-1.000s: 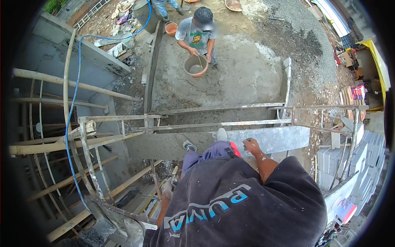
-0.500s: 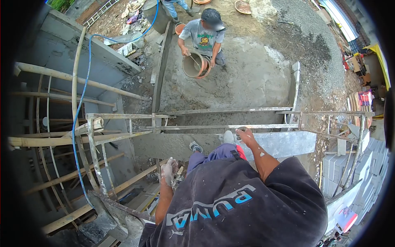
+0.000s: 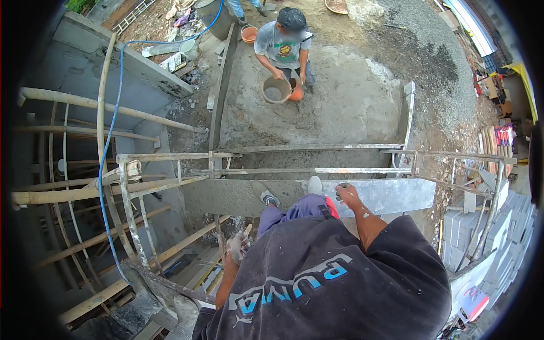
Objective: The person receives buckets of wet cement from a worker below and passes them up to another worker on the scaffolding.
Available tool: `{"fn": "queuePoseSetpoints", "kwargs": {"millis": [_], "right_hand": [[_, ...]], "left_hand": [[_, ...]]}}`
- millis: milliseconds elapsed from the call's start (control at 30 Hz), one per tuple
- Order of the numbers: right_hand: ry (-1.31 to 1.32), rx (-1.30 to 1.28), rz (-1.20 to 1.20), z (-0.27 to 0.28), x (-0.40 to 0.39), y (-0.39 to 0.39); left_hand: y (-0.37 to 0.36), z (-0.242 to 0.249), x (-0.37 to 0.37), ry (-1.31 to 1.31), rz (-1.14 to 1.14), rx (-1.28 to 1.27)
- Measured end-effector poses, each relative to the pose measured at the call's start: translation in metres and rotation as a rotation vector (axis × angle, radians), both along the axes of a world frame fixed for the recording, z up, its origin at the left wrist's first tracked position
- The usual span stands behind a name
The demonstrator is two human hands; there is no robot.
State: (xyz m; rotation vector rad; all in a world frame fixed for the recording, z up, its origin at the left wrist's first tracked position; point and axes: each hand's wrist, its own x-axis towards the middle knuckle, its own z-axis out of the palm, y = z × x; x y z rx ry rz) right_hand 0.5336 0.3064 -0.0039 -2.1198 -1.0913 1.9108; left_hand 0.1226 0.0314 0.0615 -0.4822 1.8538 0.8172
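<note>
My left hand (image 3: 236,248), coated in grey mortar, hangs low beside my left thigh. Its fingers are closed around a tool with a pale wooden handle (image 3: 248,229); the working end is hidden. My right hand (image 3: 347,195) hovers above the metal plank (image 3: 391,195) by my right leg. Its fingers are loosely bent and apart, with nothing visible in them. Under my shoes the plank is smeared with mortar on its left part. Below, a co-worker in a grey shirt holds a mortar-coated bucket (image 3: 275,89) and an orange bucket (image 3: 297,92).
A scaffold rail (image 3: 362,170) runs across in front of me. Bamboo poles (image 3: 79,196) and a blue hose (image 3: 111,141) are at left. Grey blocks (image 3: 473,226) are stacked at right. Wet mortar (image 3: 345,113) covers the ground below, with a drum (image 3: 214,17) behind.
My right hand has moved slightly down and right. My left hand has lowered and turned. The co-worker has shifted the buckets, now side by side, with the orange one tilted toward the other.
</note>
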Motion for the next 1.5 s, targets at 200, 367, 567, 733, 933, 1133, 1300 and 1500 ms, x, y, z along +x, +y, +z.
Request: {"fn": "queuePoseSetpoints", "kwargs": {"millis": [200,367,567,733,933,1133,1300,1500], "right_hand": [[0.027,0.037,0.018,-0.002,-0.01,0.012],[0.036,0.098,0.05,-0.023,-0.013,0.014],[0.073,0.116,-0.036,0.009,-0.019,0.009],[0.065,0.032,-0.028,-0.013,-0.002,-0.004],[0.043,-0.02,-0.032,-0.01,-0.002,-0.008],[0.037,0.032,-0.034,-0.012,-0.013,0.001],[0.048,0.079,-0.046,-0.005,-0.027,0.01],[0.102,0.179,-0.084,0.005,-0.039,0.007]], "left_hand": [[0.04,0.005,-0.004,0.037,-0.031,0.079],[0.065,0.014,-0.011,0.061,-0.107,0.118],[0.064,0.021,-0.01,0.052,-0.121,0.124],[0.04,0.011,-0.007,0.019,-0.077,0.037],[0.028,0.006,-0.009,-0.024,-0.117,-0.02],[0.045,0.011,-0.014,-0.021,-0.055,0.067],[0.066,0.022,-0.022,0.028,-0.165,0.111],[0.077,0.036,-0.025,0.028,-0.207,0.098]]}}
